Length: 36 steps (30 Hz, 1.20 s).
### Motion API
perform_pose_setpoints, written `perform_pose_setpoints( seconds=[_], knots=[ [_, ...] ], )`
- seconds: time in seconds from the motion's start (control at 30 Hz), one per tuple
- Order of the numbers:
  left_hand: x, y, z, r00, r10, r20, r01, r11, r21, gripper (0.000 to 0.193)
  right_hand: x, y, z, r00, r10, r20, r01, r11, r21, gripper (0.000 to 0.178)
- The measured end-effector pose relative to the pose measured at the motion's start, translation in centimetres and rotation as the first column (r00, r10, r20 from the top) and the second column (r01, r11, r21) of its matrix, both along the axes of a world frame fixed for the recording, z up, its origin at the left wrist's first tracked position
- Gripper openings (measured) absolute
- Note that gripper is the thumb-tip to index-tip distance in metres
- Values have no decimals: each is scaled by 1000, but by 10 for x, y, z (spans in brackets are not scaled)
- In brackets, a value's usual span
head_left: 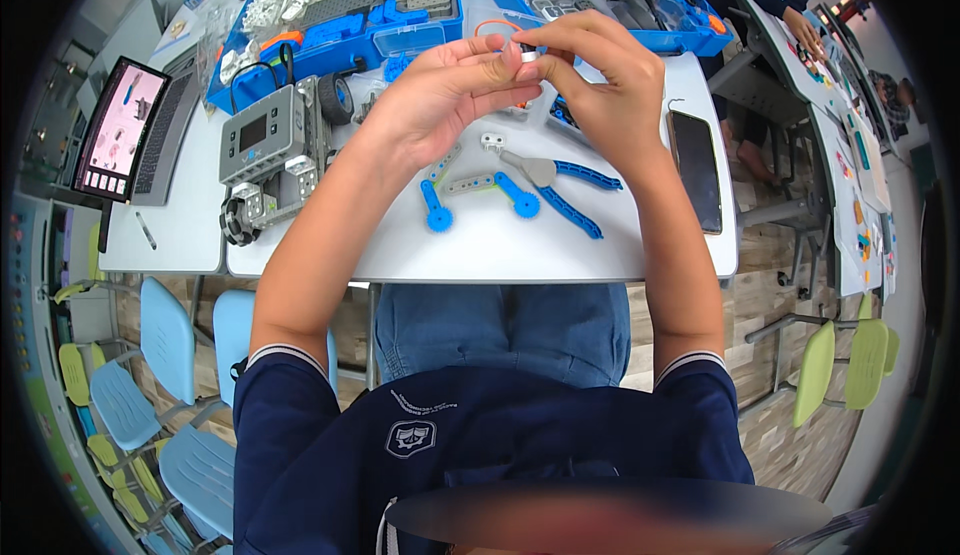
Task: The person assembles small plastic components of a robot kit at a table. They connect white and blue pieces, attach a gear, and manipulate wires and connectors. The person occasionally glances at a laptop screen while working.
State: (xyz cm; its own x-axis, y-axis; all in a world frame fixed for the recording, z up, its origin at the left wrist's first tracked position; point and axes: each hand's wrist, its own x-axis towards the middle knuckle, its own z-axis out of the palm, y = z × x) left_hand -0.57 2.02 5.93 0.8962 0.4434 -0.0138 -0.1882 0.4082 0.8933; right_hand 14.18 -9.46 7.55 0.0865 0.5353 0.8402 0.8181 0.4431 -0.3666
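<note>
Over the far half of the white table, my left hand (448,90) and my right hand (610,80) meet at their fingertips. Pinched between them is a small white and dark part (529,54), mostly covered by the fingers, so its kind is unclear. Below my hands lie pliers with blue handles (570,195). Beside them rests a grey building-kit linkage (475,184) with blue gears at its ends. To the left of my forearm stands a grey wheeled robot (265,140) with a small screen.
Two blue bins, one of grey and white kit pieces (345,65) and one of electronics (600,30), stand at the back. A phone (697,170) lies by the right edge. At far left are a laptop (140,135) and a pen (146,230). Another person's hand (803,32) is at a neighbouring table.
</note>
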Motion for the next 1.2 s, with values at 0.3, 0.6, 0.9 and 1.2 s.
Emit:
perform_pose_setpoints(
  seconds=[0.3,0.6,0.9,1.2],
  knots=[
    [-5,-5,-17,1000,-18,-1,18,998,62,33,-2,5,-26,996,-5,-89,9,999,43,27],
    [-7,-9,-18,998,-49,41,46,997,57,33,-3,3,-27,997,-41,64,32,991,132,26],
    [-9,-8,-19,998,-57,20,56,996,62,33,-4,4,-27,997,-1,76,-10,990,144,28],
    [-10,-9,-17,997,-35,74,34,999,10,19,-4,1,-25,997,16,75,-25,992,124,30]
  ],
)
